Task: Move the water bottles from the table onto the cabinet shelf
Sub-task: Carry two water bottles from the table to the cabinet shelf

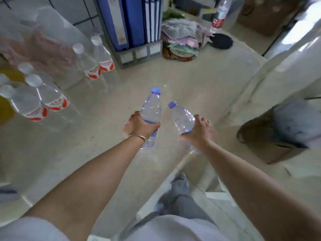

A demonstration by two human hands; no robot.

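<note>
Above the pale glass-topped bench [199,80], near centre: left hand [139,126], its grip around a clear blue-capped plastic water bottle [151,108]; right hand [199,131], grip holding a second, tilted blue-capped bottle [182,119]. Red-labelled, white-capped bottles [97,65] stand far left.

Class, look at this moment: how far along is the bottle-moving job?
Done: nothing visibly; no cabinet shelf is identifiable. In hand: the left hand grips one blue-capped bottle, the right hand another. Left: red-labelled bottles stand on the table.
</note>
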